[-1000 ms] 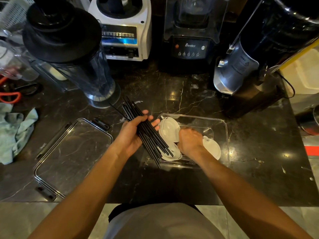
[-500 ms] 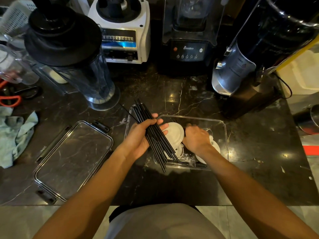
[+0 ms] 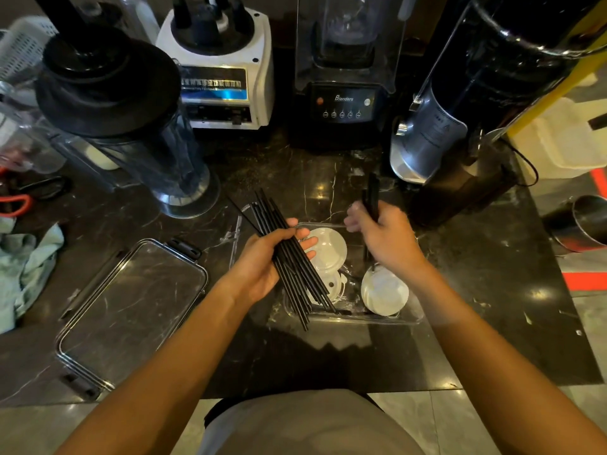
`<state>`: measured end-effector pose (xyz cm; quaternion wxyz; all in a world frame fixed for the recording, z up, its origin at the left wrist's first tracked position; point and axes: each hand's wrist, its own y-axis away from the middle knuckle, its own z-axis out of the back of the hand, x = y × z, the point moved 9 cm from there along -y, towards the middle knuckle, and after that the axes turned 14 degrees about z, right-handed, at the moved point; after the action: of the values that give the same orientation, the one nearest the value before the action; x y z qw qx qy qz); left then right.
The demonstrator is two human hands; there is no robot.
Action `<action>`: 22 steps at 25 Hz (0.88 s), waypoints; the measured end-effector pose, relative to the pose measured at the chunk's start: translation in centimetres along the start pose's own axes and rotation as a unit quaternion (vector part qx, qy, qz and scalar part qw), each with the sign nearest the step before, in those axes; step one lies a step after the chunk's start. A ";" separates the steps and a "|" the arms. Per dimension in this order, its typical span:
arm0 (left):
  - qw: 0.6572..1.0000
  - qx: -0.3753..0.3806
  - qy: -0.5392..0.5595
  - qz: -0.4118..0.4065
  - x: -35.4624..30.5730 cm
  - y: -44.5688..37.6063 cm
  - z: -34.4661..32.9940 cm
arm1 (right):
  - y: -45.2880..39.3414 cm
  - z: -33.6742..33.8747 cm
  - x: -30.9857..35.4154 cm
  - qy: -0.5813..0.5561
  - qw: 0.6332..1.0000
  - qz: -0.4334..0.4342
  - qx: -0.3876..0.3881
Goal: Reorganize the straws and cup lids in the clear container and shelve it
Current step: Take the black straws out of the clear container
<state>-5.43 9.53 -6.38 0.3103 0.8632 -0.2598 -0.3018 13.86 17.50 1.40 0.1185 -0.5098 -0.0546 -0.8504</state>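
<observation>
We're maybe halfway: left hand (image 3: 259,267) grips the black straw bundle (image 3: 289,254), right hand (image 3: 384,238) pinches a few more straws (image 3: 372,195), white cup lids (image 3: 384,290) sit loose in the clear container (image 3: 361,318), its clip-lock lid (image 3: 131,310) off, nothing shelved.

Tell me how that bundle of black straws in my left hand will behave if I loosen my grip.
The black straws are thin, smooth and round, so they would probably slide apart and roll. They already fan out unevenly in the left hand. They look light and fairly stiff, so they should drop into the clear container without bending.
</observation>
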 end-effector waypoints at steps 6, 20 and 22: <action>0.998 0.019 -0.065 0.019 0.2 0.9 -2.2 | -1.5 -0.3 3.3 -0.226 0.970 -0.091 0.016; 0.995 0.049 -0.069 0.053 2.0 4.3 1.1 | -0.2 -11.8 3.1 -0.133 0.971 -0.162 0.113; 0.997 0.051 -0.045 0.044 1.9 4.8 1.4 | -0.5 -13.0 3.7 -0.118 0.974 -0.142 0.130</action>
<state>-6.39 4.58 -4.64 0.2669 0.8513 -0.3261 -0.3125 1.00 14.63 -1.45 0.0545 -0.5737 -0.2502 -0.7780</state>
